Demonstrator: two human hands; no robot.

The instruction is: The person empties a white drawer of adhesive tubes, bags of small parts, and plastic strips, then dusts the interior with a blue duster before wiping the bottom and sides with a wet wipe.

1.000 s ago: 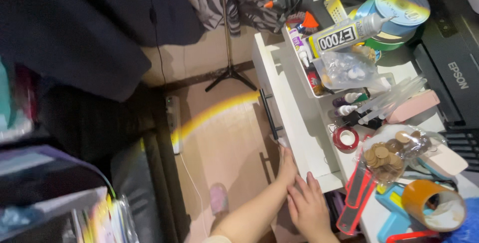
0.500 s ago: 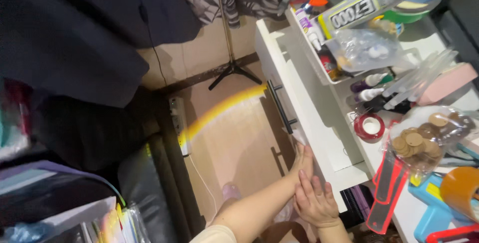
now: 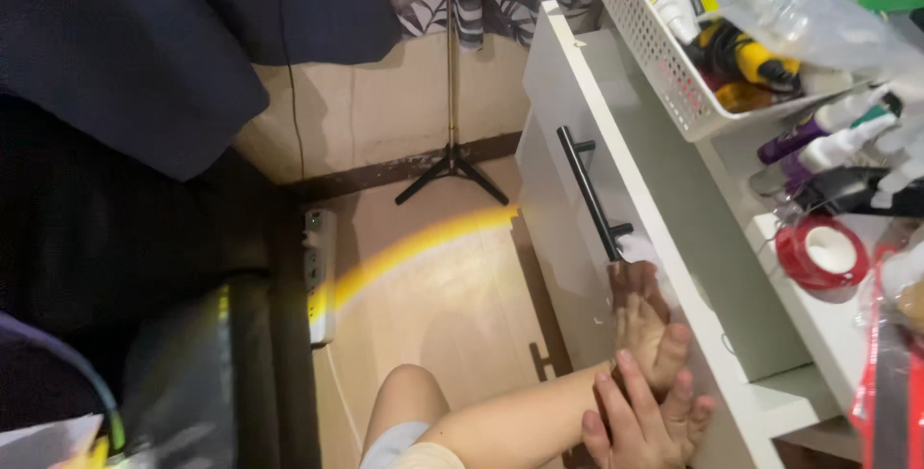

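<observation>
The left hand (image 3: pixel 647 329) is laid flat, fingers stretched and nothing gripped, against the glossy front of the white drawer (image 3: pixel 563 209), just below the black bar handle (image 3: pixel 592 190). The right hand (image 3: pixel 643 423) is spread open beside it, overlapping the left wrist, empty as well. The drawer is pulled out below the desk edge. Above it, a white perforated basket (image 3: pixel 664 65) of bottles and a red tape roll (image 3: pixel 821 253) are seen. A power strip (image 3: pixel 319 272) lies on the floor.
</observation>
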